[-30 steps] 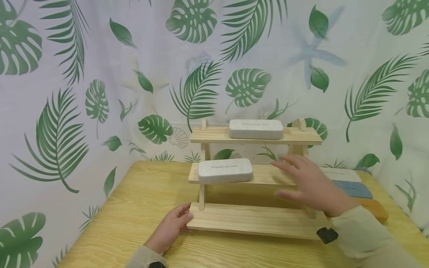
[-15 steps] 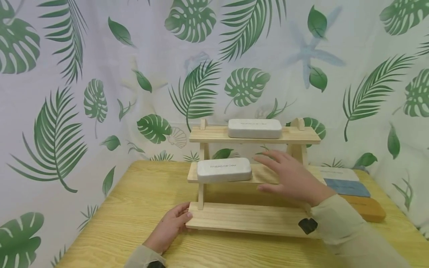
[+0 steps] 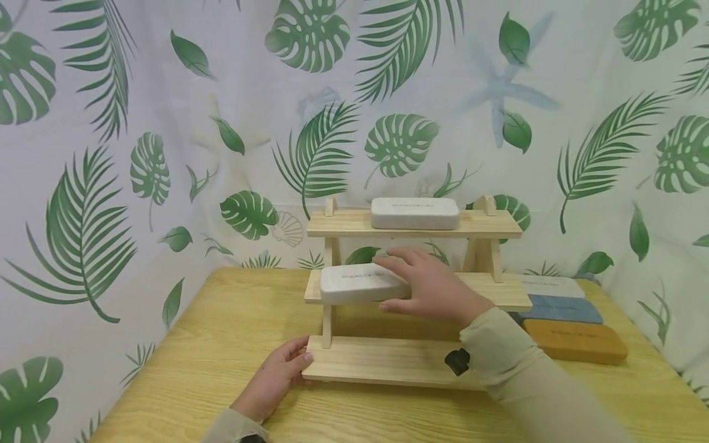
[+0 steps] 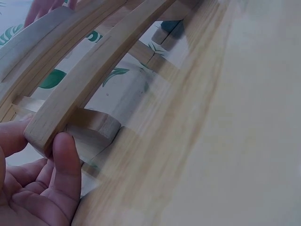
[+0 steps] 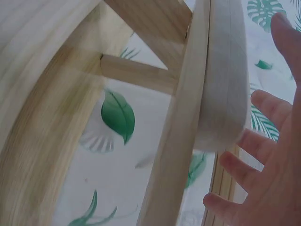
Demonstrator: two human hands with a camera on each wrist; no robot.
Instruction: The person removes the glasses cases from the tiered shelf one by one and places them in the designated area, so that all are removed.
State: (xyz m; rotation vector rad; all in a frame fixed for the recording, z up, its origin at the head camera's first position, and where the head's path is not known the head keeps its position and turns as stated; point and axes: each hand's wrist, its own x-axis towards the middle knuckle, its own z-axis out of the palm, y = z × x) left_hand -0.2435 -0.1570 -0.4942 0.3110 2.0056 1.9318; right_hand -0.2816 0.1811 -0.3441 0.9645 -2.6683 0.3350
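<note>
A three-tier wooden display stand (image 3: 382,360) stands on the table. My left hand (image 3: 275,376) pinches the left end of its bottom board between thumb and fingers; the left wrist view shows the grip on the board's corner (image 4: 44,129). On the middle tier, toward the left, lies a white case with rounded ends and dark lettering (image 3: 351,284), probably a glasses case. My right hand (image 3: 429,286) is at that case's right end, its fingers spread. In the right wrist view the fingertips (image 5: 261,99) are close beside the case (image 5: 225,80); contact cannot be told.
A similar white case (image 3: 414,215) lies on the top tier. Right of the stand, a white case (image 3: 551,287), a blue one (image 3: 567,309) and an orange one (image 3: 578,340) lie in a row on the wooden table (image 3: 183,381). A leaf-patterned curtain hangs behind.
My right hand has moved left along the middle tier to the white case's right end. My left hand keeps its hold on the bottom board. The view has shifted slightly.
</note>
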